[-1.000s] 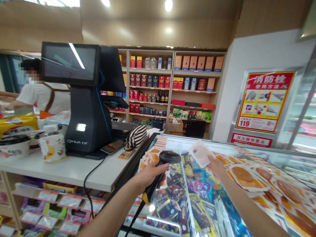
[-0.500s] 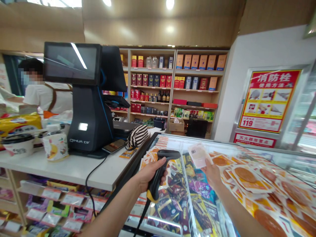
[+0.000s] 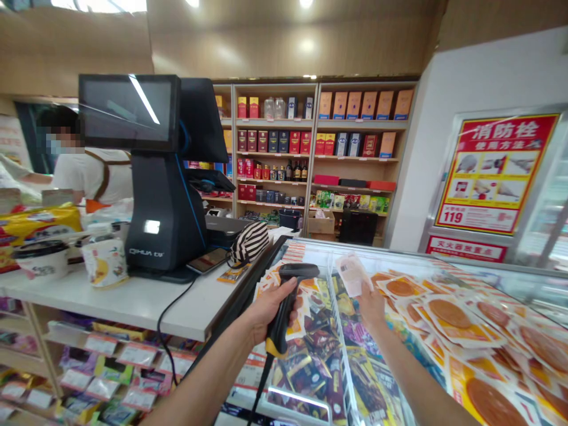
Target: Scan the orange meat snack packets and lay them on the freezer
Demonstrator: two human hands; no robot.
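Wrapped round its handle, my left hand [image 3: 269, 305] grips a black and yellow barcode scanner [image 3: 283, 319], whose head points right. A cable runs down from the handle. My right hand [image 3: 371, 302] pinches a small pale packet [image 3: 351, 274] by its lower right corner, a short way to the right of the scanner head. Faint print shows on the packet, too small to read. Both hands are above a glass-topped freezer [image 3: 394, 253] filled with colourful wrapped packs [image 3: 306, 367] and flat packs with round brown pictures [image 3: 450, 313].
On the white counter [image 3: 177, 307] at left stand a checkout terminal [image 3: 166, 219], a lidded cup [image 3: 42, 260] and a white pouch [image 3: 105, 260]. A phone [image 3: 207, 260] lies near a striped pouch [image 3: 249, 241]. A person [image 3: 95, 174] stands behind the terminal. Shelves [image 3: 275, 124] hold boxes.
My right hand has moved slightly left with the packet, nearer the scanner. The scanner has shifted a little left and up. The view has turned slightly.
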